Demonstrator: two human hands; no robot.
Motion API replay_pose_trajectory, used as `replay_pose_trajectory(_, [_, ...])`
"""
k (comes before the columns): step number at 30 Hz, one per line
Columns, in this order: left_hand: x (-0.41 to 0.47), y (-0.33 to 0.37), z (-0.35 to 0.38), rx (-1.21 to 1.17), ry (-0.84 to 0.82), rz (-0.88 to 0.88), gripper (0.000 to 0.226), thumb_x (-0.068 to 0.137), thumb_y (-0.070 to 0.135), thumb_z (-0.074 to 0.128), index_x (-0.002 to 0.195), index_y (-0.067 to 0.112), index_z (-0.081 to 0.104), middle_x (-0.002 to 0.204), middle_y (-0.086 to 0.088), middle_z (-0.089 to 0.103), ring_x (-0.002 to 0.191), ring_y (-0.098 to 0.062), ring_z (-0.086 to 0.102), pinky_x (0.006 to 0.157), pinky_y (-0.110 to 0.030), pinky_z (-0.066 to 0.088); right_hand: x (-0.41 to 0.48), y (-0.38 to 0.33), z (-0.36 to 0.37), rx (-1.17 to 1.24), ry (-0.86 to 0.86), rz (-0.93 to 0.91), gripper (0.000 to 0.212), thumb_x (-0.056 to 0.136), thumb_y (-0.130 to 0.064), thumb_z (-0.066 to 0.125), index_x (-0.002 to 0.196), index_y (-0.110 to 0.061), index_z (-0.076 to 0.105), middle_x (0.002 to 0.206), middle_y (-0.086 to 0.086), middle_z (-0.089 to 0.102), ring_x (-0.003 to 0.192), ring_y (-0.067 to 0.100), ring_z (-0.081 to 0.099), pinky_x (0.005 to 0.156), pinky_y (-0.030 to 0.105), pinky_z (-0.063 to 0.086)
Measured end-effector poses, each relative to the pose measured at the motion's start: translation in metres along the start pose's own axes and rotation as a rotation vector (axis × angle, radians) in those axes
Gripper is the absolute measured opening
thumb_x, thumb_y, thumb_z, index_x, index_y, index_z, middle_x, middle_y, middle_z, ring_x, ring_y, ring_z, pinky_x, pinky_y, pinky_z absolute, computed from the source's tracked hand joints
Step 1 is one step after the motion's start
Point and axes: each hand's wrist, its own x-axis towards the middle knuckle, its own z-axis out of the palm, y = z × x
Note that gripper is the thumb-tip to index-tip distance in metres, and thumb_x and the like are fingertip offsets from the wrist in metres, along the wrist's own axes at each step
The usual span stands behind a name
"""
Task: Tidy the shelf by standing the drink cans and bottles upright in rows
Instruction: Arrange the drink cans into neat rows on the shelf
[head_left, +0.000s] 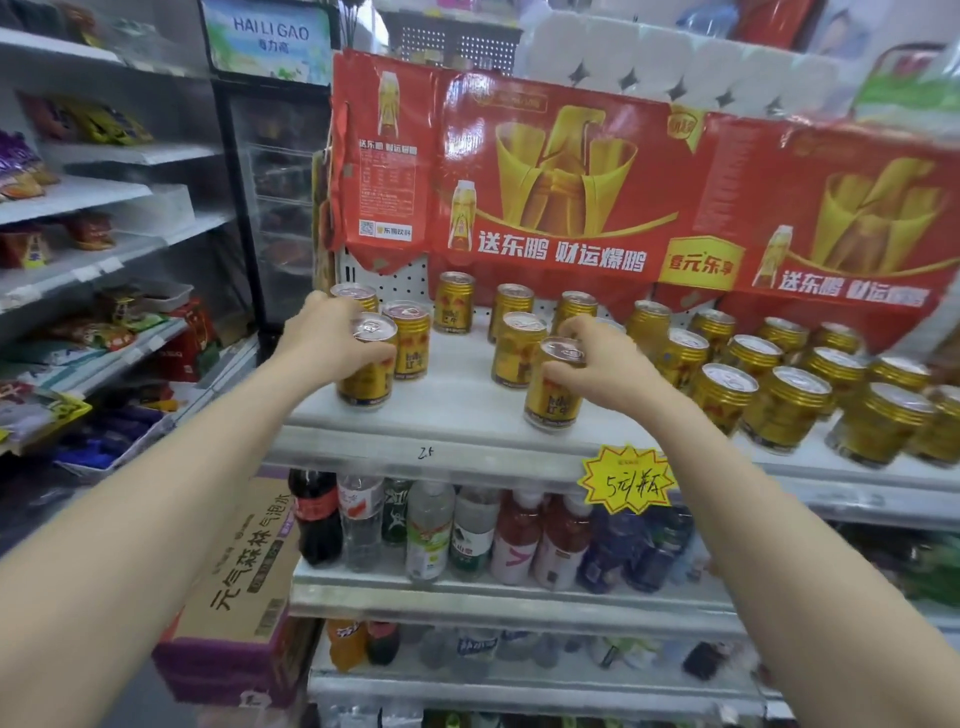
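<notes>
**Left can** (363, 387): Stands upright near the front edge of the top shelf (457, 415), toward its left end. The left hand (332, 338) grips it from the side, fingers curled round the upper wall. This hold probably keeps the can vertical while it is drawn into line.

**Right can** (550, 402): Stands upright at the front edge, about mid-shelf. The right hand (605, 364) grasps it from above and the right, fingers curled over the rim and thumb on the wall. It looks placed to head a column.

**Appearance:** Both are short gold cans with a dark-lettered label and a silver pull-tab lid.

**Loose cans** (454, 304): Same kind, upright, unevenly spaced between the held pair and the back edge. These rows look unfinished.

**Packed block** (779, 402): Same cans, upright in close rows toward the right end.

**Red banner** (561, 182): Hangs above the back edge.

**Price star** (626, 480): Yellow, fixed to the front lip.

**Bottles** (470, 530): Mixed kinds, upright on the shelf below.

**Carton** (244, 571): Cardboard, beside that shelf's left end.
</notes>
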Motion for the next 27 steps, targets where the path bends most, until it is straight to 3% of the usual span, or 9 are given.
replay_pose_trajectory(3, [-0.01, 0.029, 0.006, -0.044, -0.048, 0.121, 0.055, 0.077, 0.051, 0.074, 0.12, 0.017, 0.064, 0.123, -0.007, 0.056, 0.104, -0.029, 0.057, 0.083, -0.04, 0.05, -0.01, 0.029, -0.016, 0.006, 0.013, 0.072, 0.06, 0.094, -0.036, 0.062, 0.144, -0.014, 0.04, 0.146, 0.007, 0.048, 0.13, 0.027, 0.047, 0.098, 0.039, 0.042])
replay_pose_trajectory(6, [-0.02, 0.062, 0.016, -0.096, -0.104, 0.205, 0.048, 0.078, 0.049, 0.074, 0.114, 0.02, 0.064, 0.125, -0.008, 0.058, 0.109, -0.029, 0.057, 0.09, -0.046, 0.051, -0.014, 0.043, -0.019, -0.042, -0.004, 0.08, 0.063, 0.093, -0.038, 0.062, 0.146, -0.013, 0.039, 0.144, 0.011, 0.049, 0.127, 0.029, 0.049, 0.093, 0.038, 0.044])
replay_pose_trajectory(12, [-0.027, 0.107, 0.044, -0.104, -0.198, 0.277, 0.059, 0.082, 0.048, 0.071, 0.131, 0.018, 0.056, 0.127, -0.009, 0.048, 0.116, -0.029, 0.052, 0.096, -0.044, 0.049, -0.016, 0.049, -0.014, -0.024, -0.031, 0.058, 0.053, 0.096, -0.037, 0.057, 0.141, -0.013, 0.045, 0.137, 0.012, 0.049, 0.119, 0.028, 0.05, 0.09, 0.035, 0.042])
replay_pose_trajectory(15, [-0.027, 0.121, 0.056, -0.091, -0.234, 0.306, 0.043, 0.086, 0.043, 0.07, 0.114, 0.015, 0.055, 0.125, -0.012, 0.047, 0.115, -0.029, 0.05, 0.096, -0.042, 0.048, -0.015, 0.052, -0.015, -0.035, -0.039, 0.046, 0.051, 0.096, -0.042, 0.055, 0.138, -0.015, 0.048, 0.133, 0.01, 0.05, 0.117, 0.028, 0.05, 0.089, 0.035, 0.042])
replay_pose_trajectory(19, [-0.025, 0.127, 0.067, -0.082, -0.247, 0.325, 0.063, 0.087, 0.046, 0.068, 0.137, 0.013, 0.051, 0.135, -0.012, 0.046, 0.125, -0.028, 0.045, 0.101, -0.039, 0.042, -0.014, 0.057, -0.014, -0.07, -0.004, 0.03, 0.052, 0.093, -0.053, 0.056, 0.132, -0.019, 0.053, 0.125, 0.007, 0.053, 0.112, 0.028, 0.053, 0.084, 0.035, 0.044])
replay_pose_trajectory(22, [-0.026, 0.129, 0.067, -0.068, -0.232, 0.328, 0.062, 0.086, 0.048, 0.068, 0.135, 0.014, 0.054, 0.132, -0.01, 0.048, 0.124, -0.026, 0.046, 0.095, -0.037, 0.042, -0.011, 0.058, -0.016, -0.111, 0.01, -0.014, 0.05, 0.093, -0.049, 0.058, 0.132, -0.017, 0.054, 0.123, 0.008, 0.056, 0.111, 0.027, 0.054, 0.085, 0.035, 0.044])
replay_pose_trajectory(27, [-0.032, 0.133, 0.07, -0.038, -0.122, 0.277, 0.06, 0.081, 0.058, 0.068, 0.125, 0.018, 0.059, 0.117, -0.003, 0.048, 0.103, -0.021, 0.049, 0.08, -0.033, 0.04, -0.009, 0.06, -0.019, -0.121, -0.033, -0.052, 0.049, 0.095, -0.04, 0.057, 0.138, -0.016, 0.05, 0.131, 0.011, 0.054, 0.118, 0.029, 0.052, 0.09, 0.035, 0.043])
